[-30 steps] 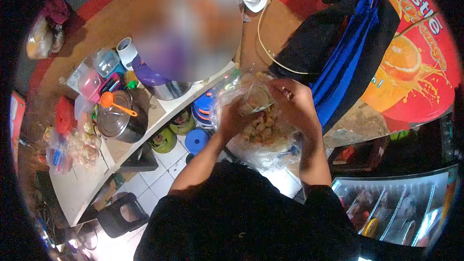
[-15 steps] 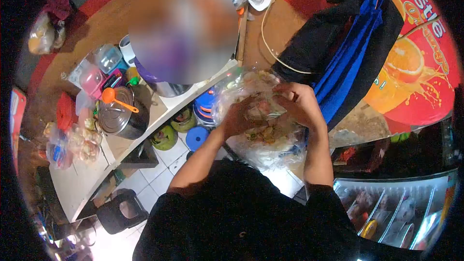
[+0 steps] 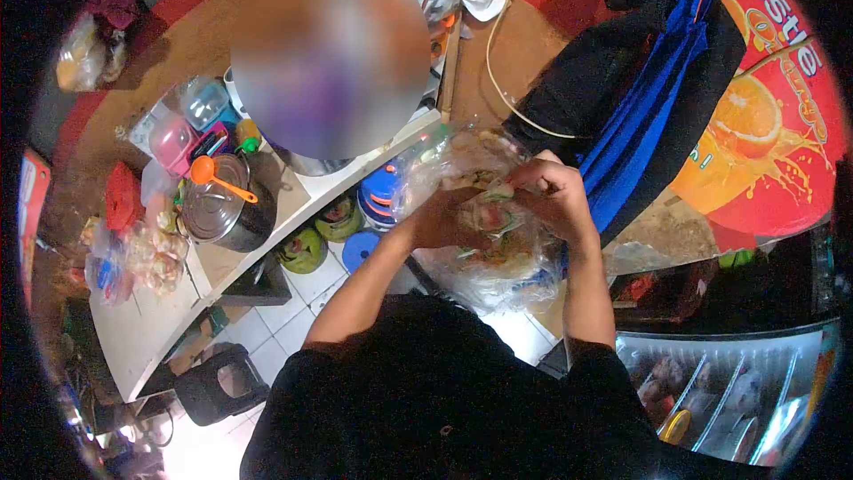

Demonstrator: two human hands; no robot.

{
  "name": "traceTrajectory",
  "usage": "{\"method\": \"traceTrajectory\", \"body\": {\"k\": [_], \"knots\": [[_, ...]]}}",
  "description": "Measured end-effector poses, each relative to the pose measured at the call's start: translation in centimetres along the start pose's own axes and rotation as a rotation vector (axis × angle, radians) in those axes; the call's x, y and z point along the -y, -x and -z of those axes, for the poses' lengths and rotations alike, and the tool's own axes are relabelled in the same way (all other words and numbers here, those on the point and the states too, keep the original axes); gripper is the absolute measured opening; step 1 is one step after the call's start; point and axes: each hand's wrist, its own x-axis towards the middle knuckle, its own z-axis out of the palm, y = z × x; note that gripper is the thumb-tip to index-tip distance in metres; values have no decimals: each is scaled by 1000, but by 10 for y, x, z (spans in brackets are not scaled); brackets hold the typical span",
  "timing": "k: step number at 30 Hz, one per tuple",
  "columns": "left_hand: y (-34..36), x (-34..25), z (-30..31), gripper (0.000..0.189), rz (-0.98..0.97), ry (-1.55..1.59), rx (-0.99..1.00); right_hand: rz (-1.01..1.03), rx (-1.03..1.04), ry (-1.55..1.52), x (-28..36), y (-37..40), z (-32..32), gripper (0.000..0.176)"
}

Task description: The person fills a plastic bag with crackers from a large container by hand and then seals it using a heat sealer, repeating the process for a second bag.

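In front of my chest sits a big clear plastic bag [image 3: 524, 289], spread open, with yellowish-brown food pieces inside. Over its mouth my left hand [image 3: 442, 216], partly in shadow, is closed around a small clear plastic packet [image 3: 490, 216] with pale, reddish and greenish contents. My right hand [image 3: 558, 191] is at the packet's upper right, its thumb and fingers pinched together at the packet's edge. The exact finger contact is blurred.
Left, a counter bears a lidded metal pot [image 3: 213, 213], an orange ladle [image 3: 220, 180], plastic containers [image 3: 173, 142] and bagged food [image 3: 155, 253]. Green gas cylinders [image 3: 302, 252] stand below. Blue-and-black cloth [image 3: 631, 124] hangs right, above a lit display case [image 3: 724, 391].
My right hand has lowered slightly, its fingers drawn closer together at the packet. More of the packet's pale and greenish contents shows between my hands.
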Motion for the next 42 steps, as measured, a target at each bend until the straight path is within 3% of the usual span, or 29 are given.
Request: {"method": "traceTrajectory", "body": {"k": [2,5,10,12,15,17,18,20,22,24,26,30,32,34,36,37,39,40,41,42], "knots": [[-2,8,-4,91,-12,21,12,108,0,-57,-2,-2,-2,23],[-3,17,-6,90,-7,36,49,113,12,-88,-23,5,-10,23],[-2,11,-5,91,15,91,65,123,103,68,8,2,-4,25],[0,3,0,91,146,-16,64,106,120,92,7,3,-1,25],[-4,26,-9,90,183,-86,51,252,126,102,3,4,3,25],[-6,26,-11,86,90,-86,-7,274,40,92,25,5,-4,24],[-6,22,-11,82,-3,-86,-65,273,39,93,22,8,-4,24],[-3,13,-7,81,31,-95,-58,61,123,87,14,13,-3,26],[-3,14,-7,80,68,-106,-54,66,89,85,25,12,-2,24],[-4,24,-11,77,-127,-117,-157,66,54,82,37,9,3,23],[-1,21,-14,76,-95,-112,-202,132,87,330,44,5,8,20],[-2,26,-17,79,-29,-70,-238,113,89,208,23,11,-8,17],[-1,23,-13,87,7,-64,-173,-28,157,211,20,14,-11,15],[-1,33,-16,95,48,-55,-99,59,105,259,30,5,-7,14],[-3,50,-23,87,114,698,-121,142,52,308,37,3,-7,12],[-1,47,-20,87,119,700,-117,81,-34,250,39,4,-8,11],[6,32,-8,69,400,1388,-110,23,-116,191,35,4,-9,10],[14,26,-3,55,29,605,-214,-99,-138,144,26,7,-11,9],[19,21,4,55,32,603,-215,-220,-160,96,16,10,-15,10],[23,15,11,51,157,906,-242,-221,-161,93,2,13,-27,10]]}}
